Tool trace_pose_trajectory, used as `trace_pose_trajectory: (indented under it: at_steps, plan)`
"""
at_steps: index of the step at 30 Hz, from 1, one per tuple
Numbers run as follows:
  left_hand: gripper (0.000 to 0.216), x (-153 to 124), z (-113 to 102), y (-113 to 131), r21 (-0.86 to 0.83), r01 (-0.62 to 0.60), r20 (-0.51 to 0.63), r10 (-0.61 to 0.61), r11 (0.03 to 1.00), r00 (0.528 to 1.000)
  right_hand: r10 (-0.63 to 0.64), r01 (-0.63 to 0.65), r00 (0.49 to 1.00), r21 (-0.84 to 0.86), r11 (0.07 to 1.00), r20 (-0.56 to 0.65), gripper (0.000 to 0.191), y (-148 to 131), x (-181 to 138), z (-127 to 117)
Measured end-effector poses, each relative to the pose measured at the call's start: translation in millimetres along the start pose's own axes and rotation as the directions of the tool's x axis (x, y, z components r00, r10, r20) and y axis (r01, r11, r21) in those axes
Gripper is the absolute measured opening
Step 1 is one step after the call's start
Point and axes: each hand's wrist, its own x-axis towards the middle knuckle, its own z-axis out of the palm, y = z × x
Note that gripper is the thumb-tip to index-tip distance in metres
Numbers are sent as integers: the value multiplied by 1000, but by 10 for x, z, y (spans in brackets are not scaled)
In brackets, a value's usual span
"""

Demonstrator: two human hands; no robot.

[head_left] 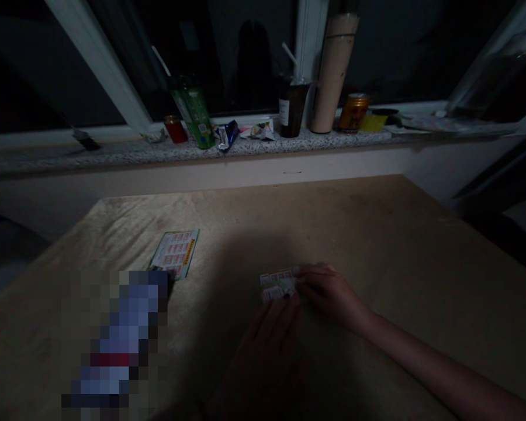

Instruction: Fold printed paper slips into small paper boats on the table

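Both my hands meet over a small printed card [277, 285] lying near the middle of a tan table [377, 234]. My right hand [328, 292] pinches the card's right edge with closed fingers. In shadow, my left hand [269, 333] reaches up from below with its fingers stretched out, the tips resting on the card's lower edge. A second, larger printed card [175, 252] lies flat to the left, apart from both hands.
A blurred-out object [114, 345] lies at the table's left front. Behind the table runs a stone windowsill [114, 153] with a green bottle [194, 114], a red cup [175, 128], a dark cup with a straw [293, 106], a tall beige cylinder [333, 73], an orange can [353, 112] and wrappers.
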Motion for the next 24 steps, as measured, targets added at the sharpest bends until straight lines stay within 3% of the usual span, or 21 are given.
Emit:
trace_pose_trajectory:
  at_steps: [6,12,24]
  plan:
    - [68,-50,172,30,-80,90,167,-76,993,983,50,-50,999,25,998,-15,11,35,58,60]
    - [67,-22,189,-23,-142,104,230,-69,984,971,42,-41,999,-78,996,12,40,77,112,86]
    - [73,30,138,-68,-221,131,239,-77,966,968,32,-29,998,-54,998,51,25,89,208,76]
